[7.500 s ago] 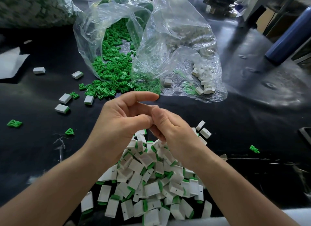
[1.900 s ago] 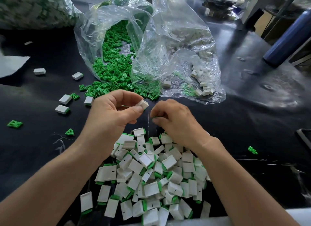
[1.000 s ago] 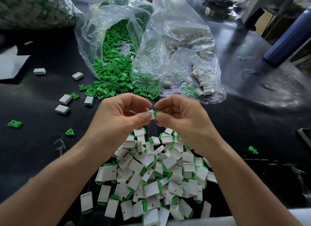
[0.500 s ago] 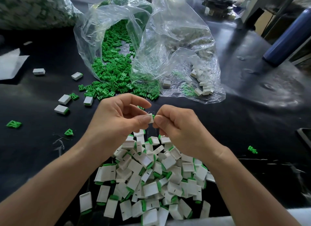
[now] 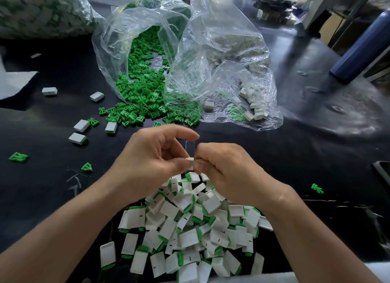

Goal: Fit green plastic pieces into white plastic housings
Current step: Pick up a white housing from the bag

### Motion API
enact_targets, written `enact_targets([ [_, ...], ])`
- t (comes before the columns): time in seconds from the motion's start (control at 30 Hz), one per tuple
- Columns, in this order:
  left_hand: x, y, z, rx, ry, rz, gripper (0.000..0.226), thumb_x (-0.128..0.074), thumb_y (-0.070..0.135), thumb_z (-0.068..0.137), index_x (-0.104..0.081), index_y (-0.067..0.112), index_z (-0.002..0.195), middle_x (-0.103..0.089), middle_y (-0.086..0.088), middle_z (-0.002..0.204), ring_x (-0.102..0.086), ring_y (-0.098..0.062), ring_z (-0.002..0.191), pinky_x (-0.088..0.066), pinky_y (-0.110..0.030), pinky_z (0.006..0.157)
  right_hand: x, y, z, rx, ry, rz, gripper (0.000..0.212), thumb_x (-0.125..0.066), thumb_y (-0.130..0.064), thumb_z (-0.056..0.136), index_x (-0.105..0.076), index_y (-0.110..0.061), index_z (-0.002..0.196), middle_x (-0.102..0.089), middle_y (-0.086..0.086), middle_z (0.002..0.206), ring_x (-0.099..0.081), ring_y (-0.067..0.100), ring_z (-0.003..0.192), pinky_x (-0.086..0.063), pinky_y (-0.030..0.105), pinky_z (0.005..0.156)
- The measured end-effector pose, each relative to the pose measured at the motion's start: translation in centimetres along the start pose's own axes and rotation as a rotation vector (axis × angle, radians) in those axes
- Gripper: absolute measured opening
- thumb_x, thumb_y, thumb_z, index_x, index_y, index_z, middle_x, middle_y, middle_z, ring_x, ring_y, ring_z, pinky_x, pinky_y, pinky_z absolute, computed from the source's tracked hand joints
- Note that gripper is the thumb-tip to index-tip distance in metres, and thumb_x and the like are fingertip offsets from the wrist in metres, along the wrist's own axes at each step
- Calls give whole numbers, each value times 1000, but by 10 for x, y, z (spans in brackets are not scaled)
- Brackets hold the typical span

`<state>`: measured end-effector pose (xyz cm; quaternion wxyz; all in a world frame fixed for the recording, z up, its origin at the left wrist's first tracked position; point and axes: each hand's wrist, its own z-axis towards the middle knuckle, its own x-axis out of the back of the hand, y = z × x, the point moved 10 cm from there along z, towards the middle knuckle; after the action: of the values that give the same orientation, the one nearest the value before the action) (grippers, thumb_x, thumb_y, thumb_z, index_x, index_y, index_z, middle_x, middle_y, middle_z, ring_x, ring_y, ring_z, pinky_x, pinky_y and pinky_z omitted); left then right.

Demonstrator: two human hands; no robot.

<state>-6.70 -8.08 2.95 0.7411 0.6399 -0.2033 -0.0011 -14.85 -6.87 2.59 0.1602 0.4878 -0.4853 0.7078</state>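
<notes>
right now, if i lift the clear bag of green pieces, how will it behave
Probably floppy: the clear bag is thin, crumpled film. Its mouth lies open on the table, so lifting may spill green pieces. Likely light: the pieces are small.

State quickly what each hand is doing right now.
Left hand: closed, pinching a white housing.
Right hand: closed, pinching the same housing's other end.

My head camera looks forward and down, close over my left hand (image 5: 147,158) and right hand (image 5: 230,173), mid-frame.
</notes>
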Motion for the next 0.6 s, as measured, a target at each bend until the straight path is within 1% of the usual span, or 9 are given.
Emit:
enact_targets([
  [0.03, -1, 1, 0, 0, -9, -1, 43, -73, -6, 69, -64, 30, 91, -70, 0, 68, -65, -12, 59, -55, -25, 61, -1, -1, 0, 7, -4, -8, 18, -49, -13, 93, -45, -16, 75, -34, -15, 62, -35, 14, 64, -26, 30, 61],
  [0.1, 0, 1, 0, 16, -2, -75, 39, -74, 0, 65, -64, 26, 93, -69, -1, 66, -64, -10, 58, -55, -21, 59, 4, -2, 0, 22, 53, 39, 17, -49, -16, 91, -49, -14, 75, -39, -13, 62, -38, 14, 62, -29, 32, 59],
  [0.17, 3, -2, 1, 54, 38, -209, 38, -71, 11, 58, -64, 22, 94, -69, -2, 64, -63, -10, 56, -53, -19, 57, 15, 0, -1, 14, 151, 158, 17, -46, -22, 87, -53, -15, 72, -46, -7, 61, -43, 16, 58, -35, 34, 55],
  [0.23, 5, -6, 2, 81, 68, -299, 38, -69, 14, 56, -64, 20, 93, -68, -3, 64, -64, -12, 57, -53, -20, 57, 20, 6, -1, -31, 194, 299, 19, -46, -27, 85, -51, -21, 68, -50, 1, 59, -44, 18, 55, -37, 34, 54],
  [0.3, 3, -7, 2, 98, 72, -345, 38, -69, 15, 55, -63, 20, 93, -69, -3, 64, -65, -12, 56, -52, -20, 55, 17, 14, -1, -95, 182, 458, 23, -45, -33, 84, -53, -24, 64, -53, 0, 59, -46, 13, 54, -38, 30, 53],
  [0.37, 2, -7, 2, 109, 70, -366, 39, -69, 16, 54, -63, 18, 93, -69, -2, 63, -64, -10, 54, -51, -18, 51, 14, 21, -1, -144, 166, 588, 26, -43, -36, 83, -55, -24, 63, -57, -9, 60, -50, 5, 55, -40, 23, 55],
  [0.43, 3, -8, 2, 122, 77, -387, 39, -68, 14, 55, -63, 16, 94, -69, -3, 62, -64, -10, 53, -50, -18, 49, 11, 22, 0, -145, 150, 615, 26, -43, -35, 84, -55, -23, 64, -57, -14, 59, -50, 2, 55, -40, 19, 55],
  [0.5, 5, -10, 3, 137, 87, -419, 39, -68, 12, 56, -63, 14, 94, -68, -3, 61, -63, -10, 52, -49, -18, 47, 9, 21, 0, -146, 143, 609, 28, -44, -36, 85, -56, -21, 64, -56, -12, 57, -50, 3, 55, -40, 18, 55],
  [0.6, 6, -9, 3, 129, 94, -446, 38, -68, 13, 54, -63, 14, 92, -68, -1, 61, -64, -9, 54, -49, -16, 49, 4, 30, -1, -232, 118, 710, 48, -42, -52, 88, -62, -14, 68, -58, -4, 58, -51, 8, 55, -40, 21, 56],
])
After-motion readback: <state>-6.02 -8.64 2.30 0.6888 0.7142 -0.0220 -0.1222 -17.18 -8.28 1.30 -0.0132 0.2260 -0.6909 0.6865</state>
